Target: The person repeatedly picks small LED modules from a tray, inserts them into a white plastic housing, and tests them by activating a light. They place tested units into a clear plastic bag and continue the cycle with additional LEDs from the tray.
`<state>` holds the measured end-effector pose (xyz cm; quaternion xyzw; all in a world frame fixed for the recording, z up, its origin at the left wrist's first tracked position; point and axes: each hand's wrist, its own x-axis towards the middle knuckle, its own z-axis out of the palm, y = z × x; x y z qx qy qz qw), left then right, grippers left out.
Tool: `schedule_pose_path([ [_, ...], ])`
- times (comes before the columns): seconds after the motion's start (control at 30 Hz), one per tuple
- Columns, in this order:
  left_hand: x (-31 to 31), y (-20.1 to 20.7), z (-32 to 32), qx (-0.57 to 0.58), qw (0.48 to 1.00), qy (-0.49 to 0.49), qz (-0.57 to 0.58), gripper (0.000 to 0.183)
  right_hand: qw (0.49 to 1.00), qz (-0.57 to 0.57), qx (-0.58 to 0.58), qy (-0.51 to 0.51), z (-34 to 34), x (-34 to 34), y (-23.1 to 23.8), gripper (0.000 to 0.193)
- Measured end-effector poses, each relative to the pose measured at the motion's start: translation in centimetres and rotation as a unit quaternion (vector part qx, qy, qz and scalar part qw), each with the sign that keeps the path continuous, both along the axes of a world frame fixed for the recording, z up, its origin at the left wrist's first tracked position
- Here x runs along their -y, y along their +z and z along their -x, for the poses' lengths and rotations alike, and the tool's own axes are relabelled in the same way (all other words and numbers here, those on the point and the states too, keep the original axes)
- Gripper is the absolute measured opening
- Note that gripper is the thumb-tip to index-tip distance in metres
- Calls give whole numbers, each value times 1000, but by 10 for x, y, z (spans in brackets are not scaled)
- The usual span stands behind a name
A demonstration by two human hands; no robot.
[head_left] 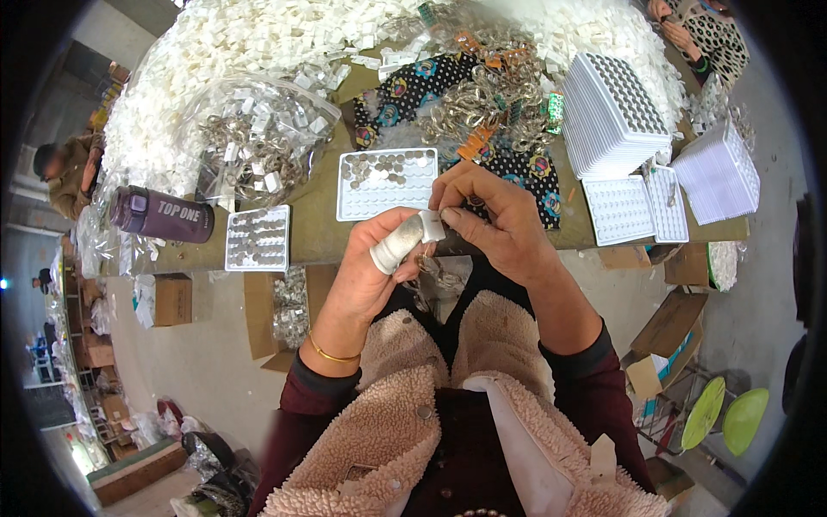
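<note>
One olive-topped worktable (317, 234), which bore a tall stack of white trays (594, 129) at right; one shallow white tray (379, 208) near its front edge; one left hand (363, 267) (a finger wore a pale sleeve (397, 247)), which pinched a small white piece (434, 227) between the hands; one right hand (508, 226), fingertips at that piece, grip indeterminable.

Desk (314, 234): olive green. Small block (433, 226): white. Finger cover (391, 250): white, smudged grey. Trays (379, 207) at front edge: white; discs (389, 164) in them dull silver. Cloth (536, 185), between front and far edges: black, white polka dots, multicolour cartoon motifs. Metal parts (478, 102) on it: silver, orange ties (475, 142). Bottle (164, 215), front left corner: purple, white lettering. Heap (284, 34), far edge: white.
</note>
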<state>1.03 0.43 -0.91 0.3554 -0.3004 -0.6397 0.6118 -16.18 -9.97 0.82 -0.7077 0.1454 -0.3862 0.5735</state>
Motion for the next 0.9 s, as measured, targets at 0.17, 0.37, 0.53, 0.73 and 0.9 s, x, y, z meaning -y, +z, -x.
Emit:
schedule_pose_path([
  [0.17,1,-2,3,-9,1000,16,-18,31,999,36,3,-11,-3,-3,-6,13],
  [0.37,-1,-1,1,-52,998,16,-26,26,999,12,33,2,-3,-4,-11,14],
  [0.53,-1,-3,-3,-35,999,18,-32,23,997,62,49,-25,-9,-6,-16,16],
  [0.73,-1,-6,-2,-26,998,24,-47,23,977,184,49,-99,-17,-9,-23,22],
  [0.9,0,-6,3,17,998,36,-41,27,977,175,34,-118,-18,-5,-28,22],
])
